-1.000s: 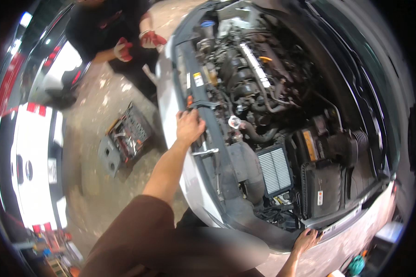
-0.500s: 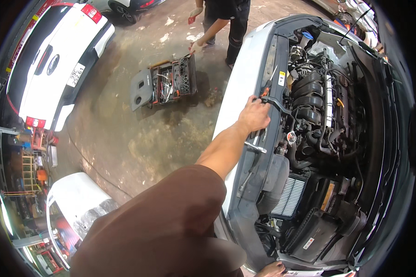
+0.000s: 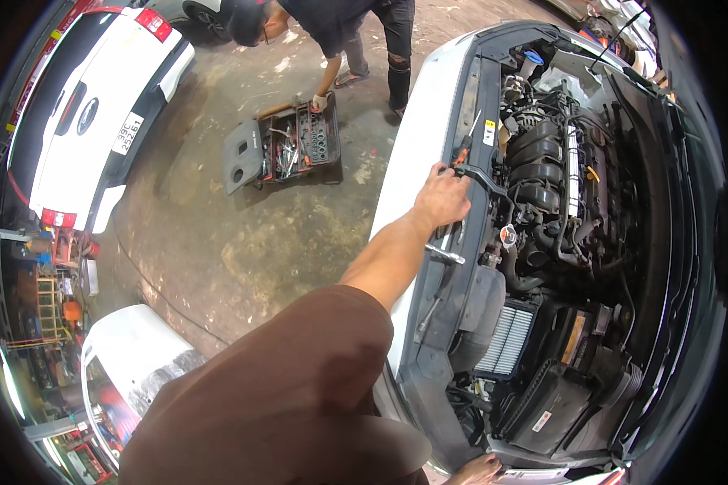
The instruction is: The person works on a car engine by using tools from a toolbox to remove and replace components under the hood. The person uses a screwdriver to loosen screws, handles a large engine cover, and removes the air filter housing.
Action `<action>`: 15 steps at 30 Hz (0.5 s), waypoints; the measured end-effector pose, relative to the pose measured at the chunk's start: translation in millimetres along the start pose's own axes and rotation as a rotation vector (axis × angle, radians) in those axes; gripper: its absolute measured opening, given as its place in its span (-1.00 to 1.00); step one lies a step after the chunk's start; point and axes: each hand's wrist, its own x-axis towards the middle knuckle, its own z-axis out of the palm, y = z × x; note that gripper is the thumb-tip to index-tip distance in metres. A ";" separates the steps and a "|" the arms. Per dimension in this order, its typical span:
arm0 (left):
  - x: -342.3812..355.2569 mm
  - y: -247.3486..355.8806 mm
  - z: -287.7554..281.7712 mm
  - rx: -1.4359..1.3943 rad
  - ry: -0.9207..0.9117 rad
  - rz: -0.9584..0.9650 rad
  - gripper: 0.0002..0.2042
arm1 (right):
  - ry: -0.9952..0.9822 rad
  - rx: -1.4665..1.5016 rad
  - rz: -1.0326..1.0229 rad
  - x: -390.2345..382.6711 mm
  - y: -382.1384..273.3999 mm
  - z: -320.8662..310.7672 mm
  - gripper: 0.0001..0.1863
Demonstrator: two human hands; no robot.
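Note:
My left hand (image 3: 445,198) is closed over the front panel (image 3: 469,267) of a white car with its hood raised. Its fingers are curled, and what lies under them is hidden. Just beyond it lies a screwdriver (image 3: 463,149) with an orange and black handle; a black bent piece (image 3: 481,175) runs from beside the fingers toward the engine (image 3: 538,166). Nearer me on the panel are a chrome wrench-like tool (image 3: 445,255) and a long metal tool (image 3: 429,318). At the bottom edge my right hand (image 3: 479,469) rests flat on the car's side edge, holding nothing visible.
A pleated air filter (image 3: 505,339) shows in the engine bay beside a black cover (image 3: 542,412). On the floor stands an open toolbox (image 3: 323,137), a grey engine cover (image 3: 243,155) against it. A co-worker (image 3: 323,36) bends over it. A white vehicle (image 3: 97,105) and loose door (image 3: 129,339) are left.
The co-worker has bent down, the head coming into view, and a gloved hand has moved onto the toolbox. Both my hands stay in nearly the same place.

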 end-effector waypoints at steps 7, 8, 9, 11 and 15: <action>1.2 2.9 -3.7 -0.028 -0.003 -0.012 -0.81 | 0.133 -0.050 -0.111 -2.2 4.2 5.3 -0.81; 1.0 3.3 -3.8 -0.034 0.000 -0.016 -0.81 | 0.133 -0.051 -0.111 -4.3 6.2 7.4 -0.81; 0.8 3.8 -3.8 -0.035 0.000 -0.015 -0.81 | 0.180 -0.055 -0.139 -5.4 7.7 8.6 -0.81; -0.8 2.6 -5.1 -0.031 -0.013 -0.018 -0.81 | 0.124 -0.032 -0.095 -2.1 3.2 3.3 -0.82; -1.0 2.9 -3.3 -0.037 -0.016 -0.016 -0.81 | 0.144 -0.036 -0.119 -3.8 9.1 8.7 -0.83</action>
